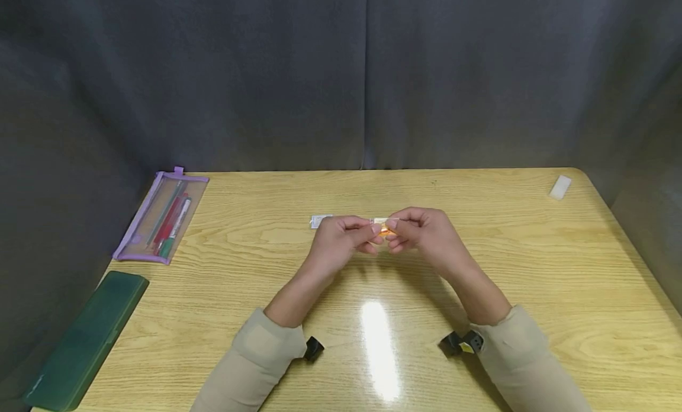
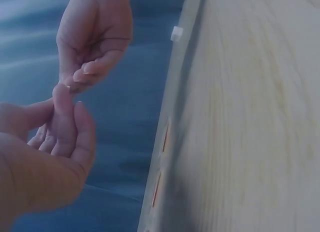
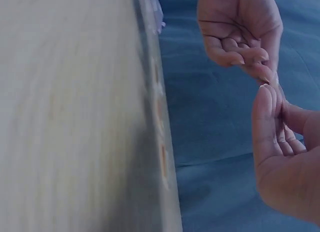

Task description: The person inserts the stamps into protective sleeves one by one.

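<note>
In the head view, both hands meet over the middle of the wooden table and hold a small, shiny clear-and-orange packet (image 1: 382,226). My left hand (image 1: 340,237) pinches its left side between thumb and fingers. From the other side, my right hand (image 1: 426,234) grips it the same way, thumb on top. Much of the packet is hidden by the fingers, and its exact kind cannot be told. A small flat white piece with grey print (image 1: 318,221) lies just left of the left hand. Both wrist views show the fingertips close together, with the packet hidden behind them.
At the left of the table (image 1: 256,282) lies a see-through pouch with purple edging (image 1: 140,257), pens inside. Nearer stands a long dark green case (image 1: 87,341). A white block (image 1: 560,187) sits at the far right corner. Dark curtains (image 1: 256,80) hang behind and beside the table.
</note>
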The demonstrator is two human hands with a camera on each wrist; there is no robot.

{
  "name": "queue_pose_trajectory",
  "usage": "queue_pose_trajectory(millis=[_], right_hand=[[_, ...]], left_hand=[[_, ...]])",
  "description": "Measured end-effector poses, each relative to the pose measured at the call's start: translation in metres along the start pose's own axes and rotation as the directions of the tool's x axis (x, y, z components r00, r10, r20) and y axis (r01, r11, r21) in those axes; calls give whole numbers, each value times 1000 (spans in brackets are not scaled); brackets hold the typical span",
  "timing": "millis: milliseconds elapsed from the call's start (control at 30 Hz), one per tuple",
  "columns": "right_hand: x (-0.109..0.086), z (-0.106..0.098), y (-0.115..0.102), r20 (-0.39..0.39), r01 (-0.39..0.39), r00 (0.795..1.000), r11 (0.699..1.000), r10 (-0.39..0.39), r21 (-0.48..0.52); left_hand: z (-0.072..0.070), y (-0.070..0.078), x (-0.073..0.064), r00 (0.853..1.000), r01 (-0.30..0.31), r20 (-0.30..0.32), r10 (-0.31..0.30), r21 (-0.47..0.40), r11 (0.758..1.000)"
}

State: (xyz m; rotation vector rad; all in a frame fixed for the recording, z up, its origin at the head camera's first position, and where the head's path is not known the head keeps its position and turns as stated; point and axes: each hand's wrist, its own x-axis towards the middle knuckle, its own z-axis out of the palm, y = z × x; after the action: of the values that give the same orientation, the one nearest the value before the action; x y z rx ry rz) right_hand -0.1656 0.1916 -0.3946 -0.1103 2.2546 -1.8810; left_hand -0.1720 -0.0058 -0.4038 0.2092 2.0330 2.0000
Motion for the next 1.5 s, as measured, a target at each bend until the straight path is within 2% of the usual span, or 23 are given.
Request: queue_pose_trajectory(millis=[200,400,467,567,667,767,900,967,1133,1233,1333,1433,1500], right_hand=[[-1,-8,-9,14,31,999,999,-31,-9],[0,-16,-11,-12,32,999,997,-33,-69],[0,-16,-9,-16,16,1000,998,-17,-64],[0,-15,-6,-9,-5,1000,999,5,-37],[-2,-15,-5,-6,-8,1000,1000,8,-27],[-4,-18,-4,-10,1,1000,999,-2,-38],[-4,-25,-3,7,-37,999,999,37,-32],[-3,-29,-3,-9,-63,998,997,63,-38],[2,-43,-1,-82,-105,992,987,96,-118],[5,-54,1,-91,-123,990,978,108,-169],[8,-65,5,-79,-132,990,973,119,-190],[11,-75,10,-59,-145,989,968,135,-207],[12,-78,14,-49,-153,988,964,146,-216]], left_hand=[[-1,5,3,998,-51,30,51,-3,999],[-2,11,7,998,6,56,-6,-5,1000],[-2,12,8,998,10,64,-10,2,1000],[-1,14,10,999,7,46,-7,11,1000],[-1,13,12,999,17,34,-17,-5,1000],[-1,10,16,999,27,48,-26,-25,999],[1,6,22,998,31,50,-29,-29,999],[3,6,26,998,36,45,-35,-19,999],[12,5,40,996,64,54,-66,45,997],[20,3,50,995,75,56,-79,66,995],[29,2,59,996,76,33,-80,95,993],[37,2,66,996,85,-4,-86,195,977],[42,2,68,995,97,-29,-93,313,945]])
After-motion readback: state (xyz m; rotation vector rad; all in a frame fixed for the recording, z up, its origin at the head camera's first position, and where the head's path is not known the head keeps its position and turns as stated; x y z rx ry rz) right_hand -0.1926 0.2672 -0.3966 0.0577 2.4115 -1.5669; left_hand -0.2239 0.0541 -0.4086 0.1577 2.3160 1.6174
